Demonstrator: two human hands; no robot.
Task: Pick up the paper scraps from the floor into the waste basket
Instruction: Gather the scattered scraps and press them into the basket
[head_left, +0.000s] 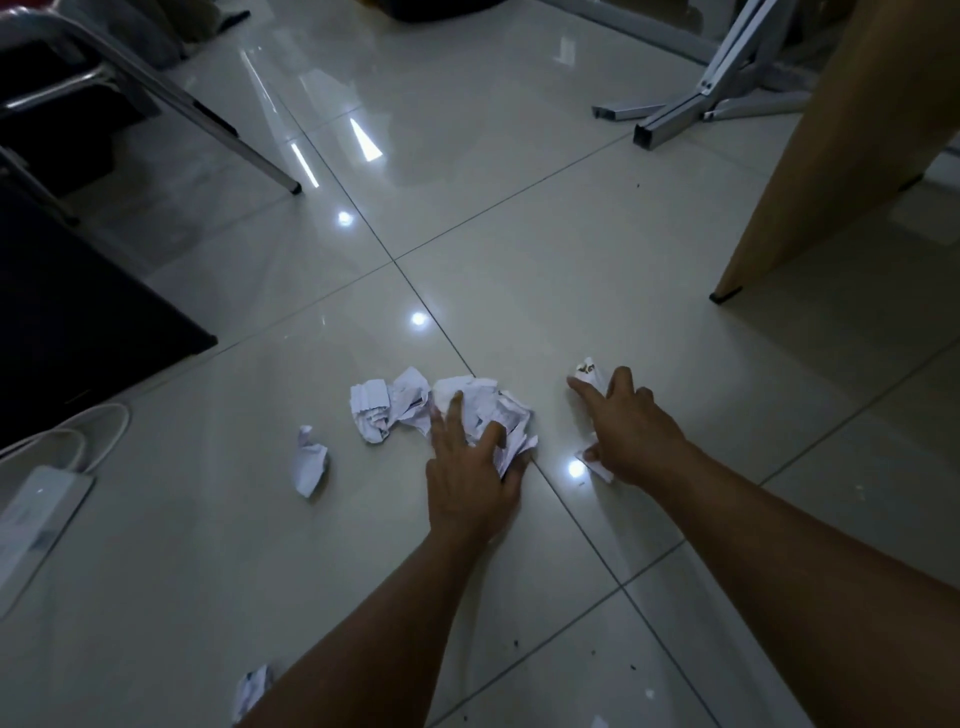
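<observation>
Head view, lower centre: left hand (470, 470) grips the crumpled paper pile (480, 402), right hand (635, 434) curls round a smaller scrap (588, 370) on the floor (519, 260).

Floor (519, 234): glossy pale grey-white tiles, thin dark grout lines running diagonally, white light glints, a few dark specks near right. Crumpled pile (483, 405), centre: white, faint dark print lines. Loose scrap (310, 462) to its left: white, bluish in shadow. Near scrap (252, 691) at bottom edge: white with dark printed marks. Small scrap (589, 370) right of the pile: white, brown-black marking on top. Power strip (36, 512), near left: white; cable (93, 421) white. Big flat block (78, 322), left: plain black. Chair leg (234, 135), far left: silver metal, black tip. Table leg (831, 156), right: plain tan, black foot (724, 297). Folding stand (727, 88), far right: light grey metal.
</observation>
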